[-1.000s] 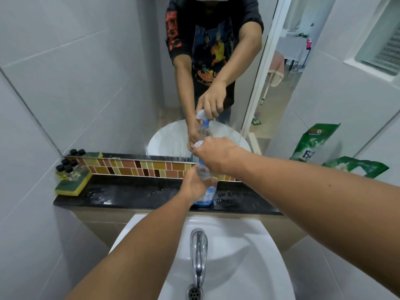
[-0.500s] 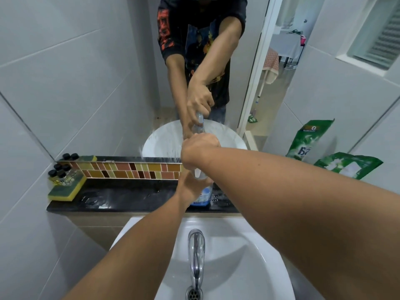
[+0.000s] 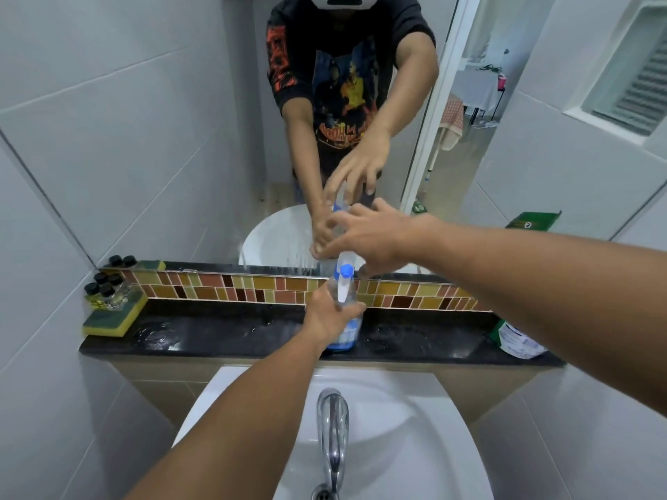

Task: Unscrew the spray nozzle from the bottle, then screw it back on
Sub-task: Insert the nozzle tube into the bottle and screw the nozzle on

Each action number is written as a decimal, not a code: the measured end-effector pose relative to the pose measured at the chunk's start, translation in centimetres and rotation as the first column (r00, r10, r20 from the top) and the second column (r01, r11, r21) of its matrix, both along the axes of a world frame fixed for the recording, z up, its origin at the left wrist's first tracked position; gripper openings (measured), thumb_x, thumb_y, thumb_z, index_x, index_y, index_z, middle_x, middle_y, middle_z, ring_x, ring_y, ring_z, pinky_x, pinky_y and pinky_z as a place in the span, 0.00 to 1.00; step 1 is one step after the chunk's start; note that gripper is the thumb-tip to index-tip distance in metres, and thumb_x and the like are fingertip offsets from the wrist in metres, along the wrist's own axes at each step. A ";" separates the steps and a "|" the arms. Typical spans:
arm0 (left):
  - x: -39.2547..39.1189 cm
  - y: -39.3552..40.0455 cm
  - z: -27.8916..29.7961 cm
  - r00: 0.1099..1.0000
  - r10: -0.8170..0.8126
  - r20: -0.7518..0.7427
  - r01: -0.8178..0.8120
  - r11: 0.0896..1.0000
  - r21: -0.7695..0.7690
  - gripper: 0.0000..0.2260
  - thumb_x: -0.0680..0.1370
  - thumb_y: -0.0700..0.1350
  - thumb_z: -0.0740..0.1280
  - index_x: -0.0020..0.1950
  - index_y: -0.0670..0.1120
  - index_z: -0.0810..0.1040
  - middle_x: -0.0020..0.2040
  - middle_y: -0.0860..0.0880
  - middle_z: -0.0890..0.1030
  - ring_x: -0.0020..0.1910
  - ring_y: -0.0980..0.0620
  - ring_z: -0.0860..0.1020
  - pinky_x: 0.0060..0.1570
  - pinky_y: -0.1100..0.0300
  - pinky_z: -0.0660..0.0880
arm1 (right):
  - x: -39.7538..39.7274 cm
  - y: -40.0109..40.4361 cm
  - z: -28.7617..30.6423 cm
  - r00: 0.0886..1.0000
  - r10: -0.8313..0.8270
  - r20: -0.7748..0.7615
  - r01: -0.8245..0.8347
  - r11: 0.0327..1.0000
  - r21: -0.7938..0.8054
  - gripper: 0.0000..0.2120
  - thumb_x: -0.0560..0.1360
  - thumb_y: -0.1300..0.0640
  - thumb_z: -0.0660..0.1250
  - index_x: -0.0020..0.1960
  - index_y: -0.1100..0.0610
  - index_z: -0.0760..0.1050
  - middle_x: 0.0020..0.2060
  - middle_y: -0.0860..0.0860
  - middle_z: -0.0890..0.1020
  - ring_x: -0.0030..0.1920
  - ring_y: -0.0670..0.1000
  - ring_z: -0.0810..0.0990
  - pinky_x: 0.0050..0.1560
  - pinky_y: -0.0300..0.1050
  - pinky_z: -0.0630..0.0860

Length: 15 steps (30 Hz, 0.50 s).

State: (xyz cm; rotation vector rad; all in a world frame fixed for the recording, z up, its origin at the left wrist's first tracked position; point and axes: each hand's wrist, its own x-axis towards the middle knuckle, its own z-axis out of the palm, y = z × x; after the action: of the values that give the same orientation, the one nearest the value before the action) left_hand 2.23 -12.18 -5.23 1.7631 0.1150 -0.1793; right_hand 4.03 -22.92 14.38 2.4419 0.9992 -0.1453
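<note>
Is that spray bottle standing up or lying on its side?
Upright. The spray bottle stands on the black ledge, base down, blue-tipped nozzle on top, left hand around its middle.

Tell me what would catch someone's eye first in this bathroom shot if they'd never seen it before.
Dead centre, the left hand grips a clear spray bottle standing on the black counter, while the right hand hovers with spread fingers over its blue-tipped spray nozzle. The mirror behind doubles both arms. At far left, small black-capped bottles sit above a yellow-green sponge, and a chrome faucet juts over the white sink below.
</note>
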 end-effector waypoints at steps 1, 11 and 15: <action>-0.1 -0.1 0.1 1.000 0.005 -0.009 -0.005 1.000 0.007 0.17 0.74 0.41 0.80 0.60 0.43 0.82 0.52 0.44 0.86 0.53 0.43 0.86 0.55 0.50 0.84 | -0.1 0.0 -1.1 0.998 0.055 0.021 -0.056 0.998 0.017 0.29 0.74 0.45 0.75 0.72 0.37 0.70 0.71 0.50 0.71 0.71 0.56 0.68 0.64 0.64 0.69; -0.3 -0.5 0.6 0.997 0.050 -0.064 -0.048 0.998 0.033 0.17 0.74 0.44 0.80 0.61 0.46 0.81 0.56 0.46 0.86 0.57 0.44 0.85 0.63 0.45 0.82 | 1.7 0.9 -4.3 0.985 -0.153 -0.084 0.170 0.947 0.273 0.24 0.69 0.40 0.79 0.34 0.51 0.66 0.29 0.47 0.72 0.29 0.46 0.71 0.27 0.43 0.61; -0.3 -0.7 0.9 0.996 0.056 -0.072 -0.054 0.998 0.033 0.18 0.74 0.42 0.81 0.61 0.50 0.79 0.57 0.48 0.86 0.58 0.45 0.84 0.64 0.46 0.80 | 1.4 1.7 -4.5 0.899 -0.390 -0.199 0.437 0.827 0.353 0.20 0.68 0.43 0.80 0.36 0.53 0.72 0.34 0.51 0.78 0.32 0.49 0.77 0.29 0.43 0.72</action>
State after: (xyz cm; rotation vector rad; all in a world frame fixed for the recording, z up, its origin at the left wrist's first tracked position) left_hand 1.91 -12.89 -4.34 1.7830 0.2196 -0.2028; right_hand 5.38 -21.25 9.86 3.0300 0.5591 -0.2616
